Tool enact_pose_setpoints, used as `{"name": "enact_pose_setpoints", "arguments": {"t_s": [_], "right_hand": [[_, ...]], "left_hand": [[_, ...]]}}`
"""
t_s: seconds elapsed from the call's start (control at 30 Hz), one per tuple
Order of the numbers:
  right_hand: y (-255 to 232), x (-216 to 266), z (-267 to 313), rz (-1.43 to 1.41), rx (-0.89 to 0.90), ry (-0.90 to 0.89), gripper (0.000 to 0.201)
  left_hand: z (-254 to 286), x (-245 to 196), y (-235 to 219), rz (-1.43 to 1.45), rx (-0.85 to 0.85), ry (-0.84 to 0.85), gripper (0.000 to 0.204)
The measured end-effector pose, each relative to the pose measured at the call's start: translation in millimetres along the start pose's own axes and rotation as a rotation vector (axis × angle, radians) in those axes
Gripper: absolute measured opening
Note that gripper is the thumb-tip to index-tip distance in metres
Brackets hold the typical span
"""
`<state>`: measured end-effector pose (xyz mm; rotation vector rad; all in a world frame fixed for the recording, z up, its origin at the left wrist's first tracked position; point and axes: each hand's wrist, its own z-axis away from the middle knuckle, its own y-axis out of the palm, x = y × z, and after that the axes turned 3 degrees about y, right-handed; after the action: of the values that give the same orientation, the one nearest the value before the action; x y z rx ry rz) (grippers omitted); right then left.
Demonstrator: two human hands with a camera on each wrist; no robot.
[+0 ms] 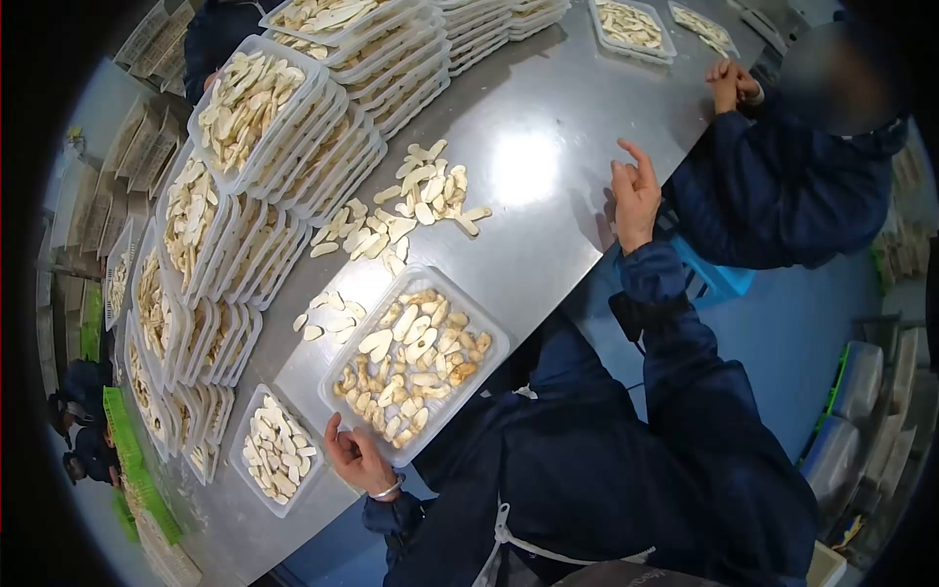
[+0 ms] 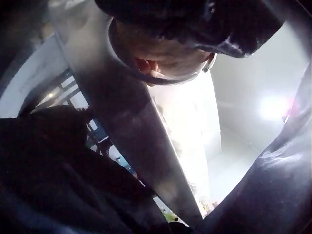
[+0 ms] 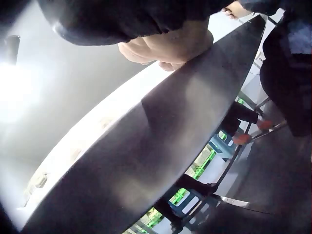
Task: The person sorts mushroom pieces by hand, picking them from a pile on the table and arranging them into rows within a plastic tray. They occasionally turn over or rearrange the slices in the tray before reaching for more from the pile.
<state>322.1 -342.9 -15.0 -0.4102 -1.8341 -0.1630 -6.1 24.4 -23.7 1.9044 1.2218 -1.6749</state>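
Note:
My left hand (image 1: 362, 462) hangs beside the lower left corner of a clear plastic tray (image 1: 501, 344), fingers loosely bent and nothing held. In that tray lie several browned mushroom pieces (image 1: 403, 386) with paler slices (image 1: 377, 342) among them. My right hand (image 1: 636, 203) is raised by the table's near edge, its index finger extended and the others bent, also holding nothing. In the left wrist view, my left hand (image 2: 163, 53) is mostly hidden behind a sleeve and band. The right wrist view shows my right hand (image 3: 163, 48) at the table edge.
Loose pale slices (image 1: 430, 191) are scattered on the metal table (image 1: 548, 117). A smaller tray of slices (image 1: 279, 450) stands left of my left hand. Tall stacks of filled trays (image 1: 293, 137) line the far side. Another person (image 1: 773, 186) sits at the right, hands together.

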Motion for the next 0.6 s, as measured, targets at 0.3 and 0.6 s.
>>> {"name": "enact_pose_setpoints", "arguments": {"t_s": [0.3,0.6], "right_hand": [[4.3,2.3,0.4,0.038,-0.03,-0.07,0.031],[3.3,2.9,2.7,0.135,-0.038,-0.091,0.029]], "left_hand": [[1.1,-3.6,0.8,0.013,0.001,-0.029,0.036],[0.3,0.3,0.3,-0.001,-0.003,-0.012,0.033]]}}
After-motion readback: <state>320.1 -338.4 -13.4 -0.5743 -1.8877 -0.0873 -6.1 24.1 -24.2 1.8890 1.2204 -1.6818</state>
